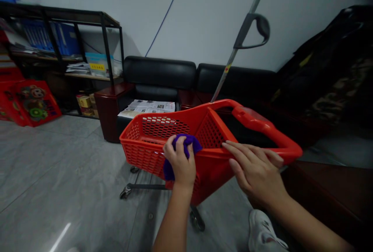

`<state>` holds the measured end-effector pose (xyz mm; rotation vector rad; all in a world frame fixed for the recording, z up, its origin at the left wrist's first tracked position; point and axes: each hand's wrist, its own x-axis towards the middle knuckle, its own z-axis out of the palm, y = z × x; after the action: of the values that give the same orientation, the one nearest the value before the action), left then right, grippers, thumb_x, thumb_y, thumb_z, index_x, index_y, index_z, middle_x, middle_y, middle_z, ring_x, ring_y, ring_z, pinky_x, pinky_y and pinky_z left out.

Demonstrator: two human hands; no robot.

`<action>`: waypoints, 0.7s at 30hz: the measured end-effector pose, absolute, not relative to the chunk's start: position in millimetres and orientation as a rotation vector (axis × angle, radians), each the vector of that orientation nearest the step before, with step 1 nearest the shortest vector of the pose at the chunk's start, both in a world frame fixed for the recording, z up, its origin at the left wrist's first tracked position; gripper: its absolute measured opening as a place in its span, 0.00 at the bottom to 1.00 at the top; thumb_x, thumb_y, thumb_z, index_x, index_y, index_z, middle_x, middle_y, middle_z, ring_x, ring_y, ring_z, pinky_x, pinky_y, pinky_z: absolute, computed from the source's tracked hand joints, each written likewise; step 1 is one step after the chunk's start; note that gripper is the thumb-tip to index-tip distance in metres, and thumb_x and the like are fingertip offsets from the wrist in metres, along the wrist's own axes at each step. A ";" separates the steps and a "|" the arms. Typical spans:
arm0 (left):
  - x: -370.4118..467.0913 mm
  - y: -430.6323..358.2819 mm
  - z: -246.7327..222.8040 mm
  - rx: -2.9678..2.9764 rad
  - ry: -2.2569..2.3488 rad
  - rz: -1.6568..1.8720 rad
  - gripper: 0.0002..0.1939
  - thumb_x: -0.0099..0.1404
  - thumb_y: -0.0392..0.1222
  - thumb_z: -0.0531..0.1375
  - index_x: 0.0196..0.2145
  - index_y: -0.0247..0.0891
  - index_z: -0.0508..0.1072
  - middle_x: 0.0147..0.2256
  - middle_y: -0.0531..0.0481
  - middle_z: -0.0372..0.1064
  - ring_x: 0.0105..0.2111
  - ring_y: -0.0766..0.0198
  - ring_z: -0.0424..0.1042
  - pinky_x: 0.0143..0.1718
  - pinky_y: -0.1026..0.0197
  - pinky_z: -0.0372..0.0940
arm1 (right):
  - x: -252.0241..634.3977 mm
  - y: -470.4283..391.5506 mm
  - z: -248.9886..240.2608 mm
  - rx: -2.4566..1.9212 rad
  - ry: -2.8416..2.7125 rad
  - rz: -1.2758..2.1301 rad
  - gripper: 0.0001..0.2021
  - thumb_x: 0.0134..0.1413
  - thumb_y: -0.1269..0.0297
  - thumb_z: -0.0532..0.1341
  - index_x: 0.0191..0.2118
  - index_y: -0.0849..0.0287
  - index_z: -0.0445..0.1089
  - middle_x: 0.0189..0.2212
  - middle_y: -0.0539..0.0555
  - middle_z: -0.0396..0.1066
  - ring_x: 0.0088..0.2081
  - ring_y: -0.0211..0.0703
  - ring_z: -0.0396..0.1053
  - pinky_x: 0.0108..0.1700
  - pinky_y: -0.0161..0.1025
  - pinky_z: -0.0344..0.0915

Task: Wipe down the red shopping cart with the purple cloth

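A red plastic shopping cart [215, 174] stands on its wheels before me, its basket to the left and its handle to the right. My left hand [181, 160] is closed around a purple cloth [169, 171], which drapes over the near rim of the basket and hangs down its outer side. Farther right, my right hand [256, 166] lies with fingers stretched out along the near rim, close to the handle [256, 121]. It holds nothing that I can see.
Behind the cart is a black sofa [160, 71] with newspapers [148, 106] on its seat. A metal pole with a grey grip [239, 36] leans at the wall. Black shelves [103, 42] hold folders and boxes; red panels [36, 102] stand at left. A shoe [264, 230] shows below.
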<state>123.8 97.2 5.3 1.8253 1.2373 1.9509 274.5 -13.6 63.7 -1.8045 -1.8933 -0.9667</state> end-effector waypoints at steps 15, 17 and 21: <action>109.1 84.5 50.1 2.558 1.317 1.088 0.19 0.70 0.57 0.51 0.47 0.45 0.73 0.41 0.46 0.70 0.42 0.56 0.68 0.48 0.54 0.59 | 275.9 -38.9 66.1 -1.777 -1.682 -0.777 0.19 0.66 0.61 0.46 0.51 0.54 0.71 0.48 0.54 0.72 0.52 0.49 0.62 0.59 0.53 0.44; 97.0 86.9 48.1 2.540 1.399 1.024 0.16 0.71 0.53 0.51 0.47 0.44 0.72 0.41 0.46 0.70 0.42 0.57 0.69 0.47 0.55 0.60 | 273.4 -43.0 65.6 -1.764 -1.669 -0.790 0.19 0.66 0.61 0.46 0.51 0.55 0.71 0.47 0.55 0.72 0.52 0.50 0.62 0.58 0.52 0.44; 114.0 63.8 55.8 2.556 1.366 1.031 0.16 0.71 0.53 0.51 0.46 0.45 0.73 0.40 0.46 0.70 0.42 0.57 0.69 0.45 0.56 0.61 | 269.3 -48.6 64.5 -1.760 -1.619 -0.844 0.18 0.65 0.60 0.47 0.50 0.56 0.71 0.45 0.56 0.72 0.50 0.50 0.63 0.58 0.52 0.44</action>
<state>114.0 63.8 55.8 2.5563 1.3660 1.0310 269.3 -48.6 64.5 -1.7598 -1.6188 -0.8436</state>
